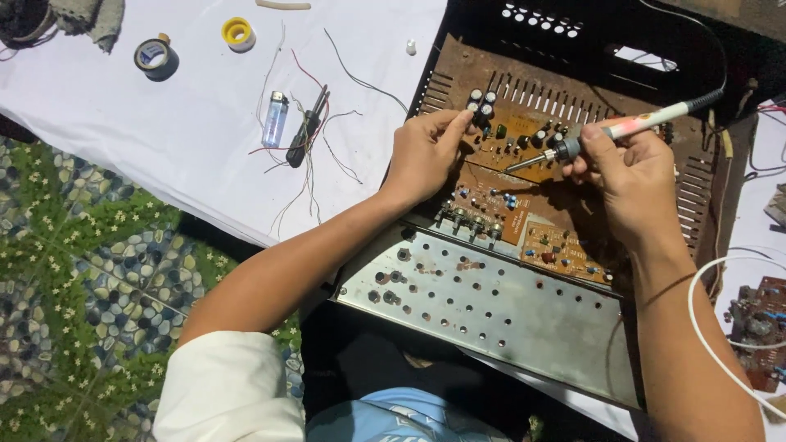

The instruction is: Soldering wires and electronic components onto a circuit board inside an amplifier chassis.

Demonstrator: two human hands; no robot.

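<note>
A person sits over an opened metal chassis (491, 307) whose pale, hole-punched front panel lies nearest their lap, seen from above their own head. Inside the chassis sits a brown circuit board (524, 131) studded with small parts. The right hand (626, 176) is closed around a soldering iron (622, 127), thumb and fingers wrapped on its light-coloured handle; the iron slants down to the left, and its metal tip hangs just above the middle of the board, too small to tell whether it touches. A dark cord runs from the handle's far end up to the right. The left hand (426, 151) rests at the board's left edge, its fingers curled and its fingertips pressed against a cluster of black capacitors (481, 105) at the far left of the board; it grips nothing that can be made out. The two hands are apart, with the board's middle between them. To the left, on a white cloth (164, 139), lie loose thin wires (307, 176), a blue lighter (276, 119), a dark hand tool (307, 129), a roll of dark tape (155, 58) and a yellow reel (237, 33). Nearer on the left, a floor covering with a green and pebble pattern (90, 286) shows. At the far right edge, a white cable (708, 327) loops beside a second small board (761, 327).
</note>
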